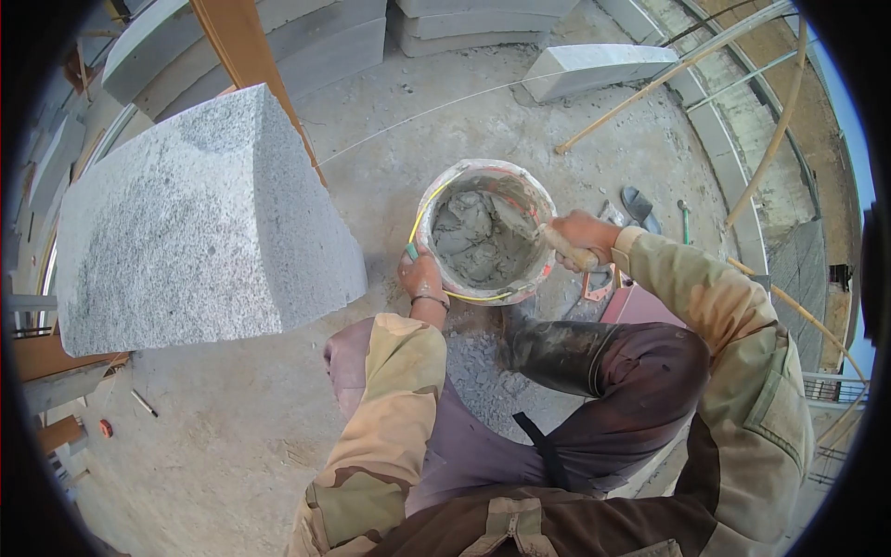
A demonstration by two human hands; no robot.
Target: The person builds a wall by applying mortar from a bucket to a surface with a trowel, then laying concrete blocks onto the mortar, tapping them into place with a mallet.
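Observation:
A round bucket [541, 176] of wet grey mortar [478, 239] stands on the floor in front of me. Its rim is crusted, and a yellow wire handle with a green grip [411, 252] lies along its left side. My left hand [422, 278] is closed on the bucket's near left edge, beside the green grip. At the right rim my right hand [589, 237] is wrapped round the pale handle of a trowel [568, 249]. The trowel's working end points into the bucket and is hard to make out against the mortar.
A large pale block [176, 223] stands close on my left. More blocks [325, 46] are stacked behind, and one [599, 70] lies at the back right. Poles [677, 74] slant across the right side. A dark slipper [639, 208] and a hammer [685, 221] lie right of the bucket.

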